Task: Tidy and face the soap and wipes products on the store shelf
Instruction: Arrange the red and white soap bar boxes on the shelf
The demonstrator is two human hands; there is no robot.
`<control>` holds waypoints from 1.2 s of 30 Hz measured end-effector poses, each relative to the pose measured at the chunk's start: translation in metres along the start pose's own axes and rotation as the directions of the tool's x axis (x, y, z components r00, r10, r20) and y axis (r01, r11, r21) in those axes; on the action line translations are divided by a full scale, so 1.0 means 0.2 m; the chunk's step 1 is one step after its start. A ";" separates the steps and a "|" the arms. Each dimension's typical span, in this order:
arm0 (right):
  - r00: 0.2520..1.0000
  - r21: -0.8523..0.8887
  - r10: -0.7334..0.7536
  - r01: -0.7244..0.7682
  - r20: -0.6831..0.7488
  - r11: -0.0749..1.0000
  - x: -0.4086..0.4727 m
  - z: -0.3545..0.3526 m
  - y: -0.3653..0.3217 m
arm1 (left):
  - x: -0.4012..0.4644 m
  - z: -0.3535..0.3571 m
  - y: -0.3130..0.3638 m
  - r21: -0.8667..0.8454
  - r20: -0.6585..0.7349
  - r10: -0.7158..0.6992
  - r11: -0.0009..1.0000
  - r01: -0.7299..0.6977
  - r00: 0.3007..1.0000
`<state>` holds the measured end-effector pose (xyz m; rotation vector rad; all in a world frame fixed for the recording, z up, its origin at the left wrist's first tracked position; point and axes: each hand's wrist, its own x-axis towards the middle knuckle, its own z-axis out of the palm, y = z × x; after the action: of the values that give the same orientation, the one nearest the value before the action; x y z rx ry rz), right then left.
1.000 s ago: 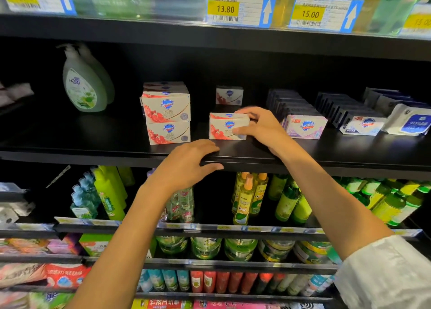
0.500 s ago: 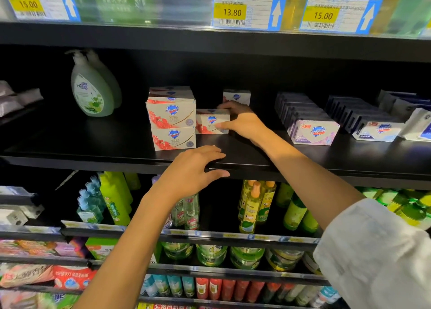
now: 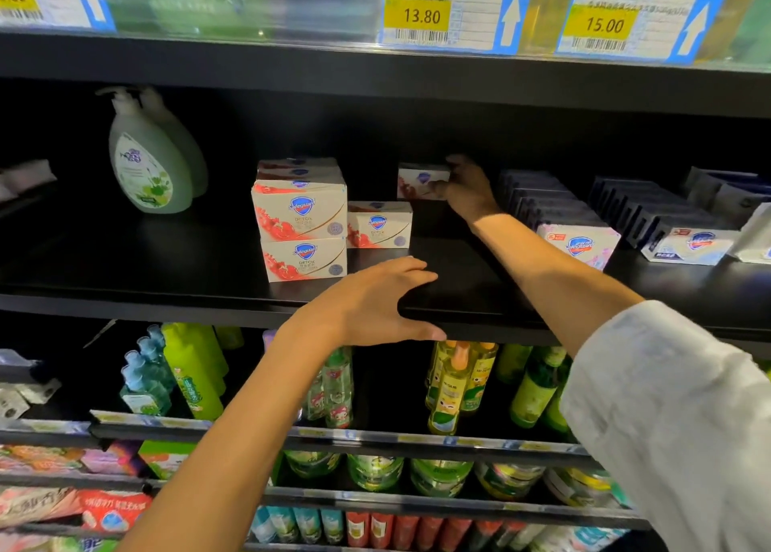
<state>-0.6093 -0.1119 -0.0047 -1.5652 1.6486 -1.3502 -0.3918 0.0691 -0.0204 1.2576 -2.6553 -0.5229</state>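
Note:
On the black shelf (image 3: 175, 268) two red-and-white soap boxes (image 3: 302, 234) stand stacked, with a single matching soap box (image 3: 379, 225) set against their right side. Deeper in the shelf sits another small soap box (image 3: 419, 180); my right hand (image 3: 467, 190) reaches far back and grips its right end. My left hand (image 3: 375, 303) rests on the shelf's front edge, fingers spread and holding nothing. To the right stand rows of dark-sided soap boxes, fronted by a pink-white box (image 3: 580, 245) and a white-blue box (image 3: 688, 245).
Two green pump bottles (image 3: 146, 163) stand at the shelf's left. Price tags (image 3: 442, 13) run along the shelf above. Lower shelves hold green and yellow bottles (image 3: 454, 389) and packets. A white wipes pack (image 3: 755, 234) shows at the far right edge.
My right hand slid the single soap box left against the stack, let it go, then reached back and took hold of the rear box. My left hand stayed on the shelf edge.

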 end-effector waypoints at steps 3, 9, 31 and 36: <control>1.000 -0.033 0.022 -0.023 -0.022 0.999 0.10 0.04 0.03 | 0.01 0.02 -0.04 -0.051 -0.014 -0.010 0.999 0.009 1.000; 0.995 0.046 0.089 -0.087 -0.044 0.995 0.22 0.10 0.14 | 0.04 0.04 -0.09 -0.016 -0.043 0.013 1.000 -0.013 0.999; 0.981 0.243 0.062 -0.016 -0.182 0.970 -0.13 -0.09 -0.03 | 0.01 0.01 -0.02 -0.039 -0.078 0.018 0.999 -0.021 0.997; 0.970 0.467 0.132 -0.023 -0.202 0.884 -0.39 -0.23 -0.12 | 0.00 0.02 -0.03 -0.030 -0.072 0.025 0.999 -0.027 0.997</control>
<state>-0.6203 -0.0204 0.0138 -1.0844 1.3538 -1.7742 -0.3886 0.0666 -0.0253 1.2078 -2.5909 -0.5039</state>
